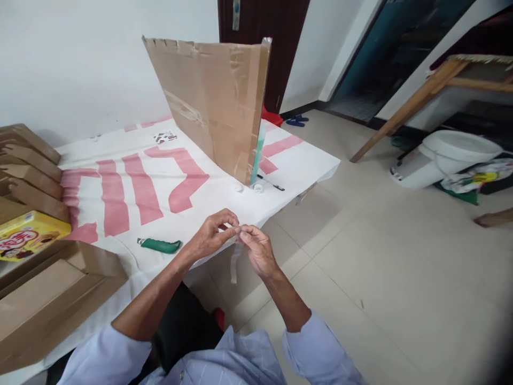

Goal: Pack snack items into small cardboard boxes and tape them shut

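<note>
I am seeing a white cloth (296,166) bearing pinkish-red block shapes (113,198), a brown cardboard panel (212,101), a green knife (162,245), and a yellow box (52,229) showing red and white print (18,240). The strip (233,267) is looking pale and whitish; the light-blue shirt (248,363) is showing fine white checks.

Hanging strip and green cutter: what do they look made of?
Strip: probably thin plastic tape, pale and apparently see-through, slightly curled; sheen unclear.
Green cutter handle: likely moulded plastic, evenly coloured and smooth; tip perhaps metal, greyish but too small to confirm.
</note>
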### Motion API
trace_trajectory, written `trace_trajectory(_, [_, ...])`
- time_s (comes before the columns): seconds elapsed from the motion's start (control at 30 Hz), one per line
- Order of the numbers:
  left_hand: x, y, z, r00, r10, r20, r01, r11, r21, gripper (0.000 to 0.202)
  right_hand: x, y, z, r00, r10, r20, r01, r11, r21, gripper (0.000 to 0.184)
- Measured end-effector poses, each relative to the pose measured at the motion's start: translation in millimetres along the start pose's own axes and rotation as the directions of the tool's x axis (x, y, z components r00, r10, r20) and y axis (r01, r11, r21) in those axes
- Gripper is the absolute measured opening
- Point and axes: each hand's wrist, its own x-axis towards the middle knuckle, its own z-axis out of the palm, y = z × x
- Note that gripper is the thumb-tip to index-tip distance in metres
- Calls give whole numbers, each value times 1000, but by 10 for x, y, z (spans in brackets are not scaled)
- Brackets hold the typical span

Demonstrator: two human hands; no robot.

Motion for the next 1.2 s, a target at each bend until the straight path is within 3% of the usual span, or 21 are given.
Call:
trace_trajectory(0.1, [427, -359, 10, 997, -79, 4, 78, 985, 155, 24, -32, -23, -280, 989, -47, -138, 38, 997, -64, 41])
trace_trajectory(0.17, [772, -624, -13, 974, -198, -108, 224, 906, 360, 16, -115, -35, -455, 980, -82, -184, 60, 990, -126, 38])
trace_trajectory(0.3, [1408, -1056, 7, 934, -288, -212, 355, 817, 454, 22, -393, 9, -716, 975, -47, -217, 2, 980, -201, 37])
trace_trajectory(0.4, [1697, -1238, 118, 909, -337, -243, 415, 774, 479, 20, -588, 103, -822, 974, 5, -225, -55, 974, -219, 41])
trace_trajectory(0.5, [1794, -1316, 234, 899, -362, -245, 437, 764, 474, 19, -678, 173, -871, 976, 28, -216, -78, 971, -225, 43])
trace_trajectory(0.6, [1740, -1325, 263, 903, -359, -237, 429, 791, 437, 26, -650, 159, -875, 981, 33, -191, -76, 972, -221, 41])
trace_trajectory(0.7, [1597, -1279, 154, 903, -355, -241, 423, 828, 368, 30, -553, 74, -842, 991, 15, -135, -46, 973, -224, 38])
trace_trajectory(0.83, [1239, -1109, -242, 892, -355, -280, 417, 886, 204, 36, -417, -53, -761, 1000, -4, -17, 0, 971, -240, 36])
trace_trajectory(0.93, [790, -891, -630, 902, -310, -300, 296, 951, -90, 46, -339, -108, -683, 999, 8, 49, 3, 973, -233, 35])
trace_trajectory(1.0, [460, -752, -822, 901, -306, -307, 256, 947, -192, 49, -298, -115, -615, 997, 20, 79, -2, 973, -229, 36])
trace_trajectory(1.1, [101, -675, -885, 904, -357, -236, 332, 933, -139, 42, -267, -85, -484, 993, 44, 109, -19, 975, -222, 38])
trace_trajectory(1.2, [32, -800, -713, 898, -423, -124, 432, 900, 57, 33, -293, -39, -347, 989, 72, 128, -43, 975, -218, 40])
